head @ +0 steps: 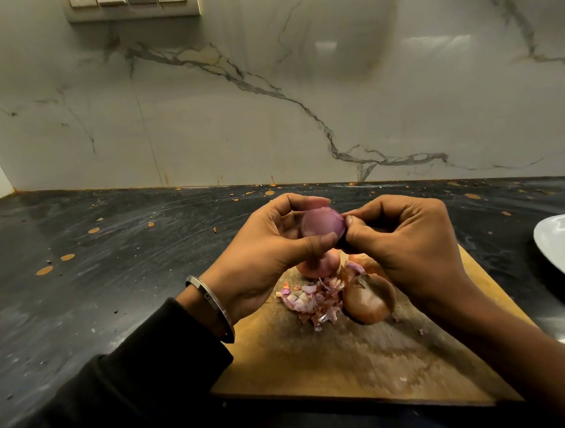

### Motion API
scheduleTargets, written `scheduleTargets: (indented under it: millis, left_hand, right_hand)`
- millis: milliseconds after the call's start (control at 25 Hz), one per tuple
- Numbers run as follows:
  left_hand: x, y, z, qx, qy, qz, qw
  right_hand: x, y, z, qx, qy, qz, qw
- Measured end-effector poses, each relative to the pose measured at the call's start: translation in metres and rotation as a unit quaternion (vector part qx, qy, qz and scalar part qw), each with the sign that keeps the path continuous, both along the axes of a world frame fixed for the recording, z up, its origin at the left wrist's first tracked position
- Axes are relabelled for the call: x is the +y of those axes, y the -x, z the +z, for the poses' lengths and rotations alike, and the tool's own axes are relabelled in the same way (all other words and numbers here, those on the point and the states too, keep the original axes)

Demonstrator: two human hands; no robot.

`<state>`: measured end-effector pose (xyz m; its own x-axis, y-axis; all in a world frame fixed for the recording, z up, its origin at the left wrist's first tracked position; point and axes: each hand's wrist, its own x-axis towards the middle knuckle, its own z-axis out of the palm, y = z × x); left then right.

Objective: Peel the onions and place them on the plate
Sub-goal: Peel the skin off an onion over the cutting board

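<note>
My left hand [266, 250] grips a purple, mostly peeled onion [321, 223] above the wooden cutting board [347, 357]. My right hand [403, 240] pinches at the onion's right edge with thumb and forefinger, where a bit of skin sits. Under the hands, two unpeeled brown onions lie on the board, one [369, 299] at the right and one [320, 266] partly hidden behind my left hand. A pile of onion peels [312, 299] lies between them. The white plate [564, 251] sits at the right edge, mostly cut off by the frame.
The board rests on a dark stone counter [113, 255] spotted with orange specks. A marble backsplash [268, 100] rises behind, with a switch panel [132, 4] at the top left. A metal bangle [210, 306] circles my left wrist.
</note>
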<state>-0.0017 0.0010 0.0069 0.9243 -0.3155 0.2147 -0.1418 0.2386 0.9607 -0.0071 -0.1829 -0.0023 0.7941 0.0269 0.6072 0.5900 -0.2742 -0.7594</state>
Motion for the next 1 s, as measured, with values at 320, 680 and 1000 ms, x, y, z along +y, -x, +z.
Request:
scheduleTargets:
  millis: [320,680,1000]
  left_hand:
    - [-0.0003,-0.0001,0.0017,0.023,0.033,-0.01,0.999]
    - [-0.0008,0.0006,0.0009,0.035,0.038,-0.013,0.999]
    - [-0.001,-0.0004,0.0015,0.056,0.047,-0.014,0.997]
  right_hand:
    - [0.0009,-0.0033,-0.0006,0.066,-0.087,0.077,0.991]
    - [0.0004,-0.0063,-0.0007,0.086,-0.085,0.078,0.99]
    - [0.0011,-0.0062,0.0,0.084,-0.087,0.081,0.989]
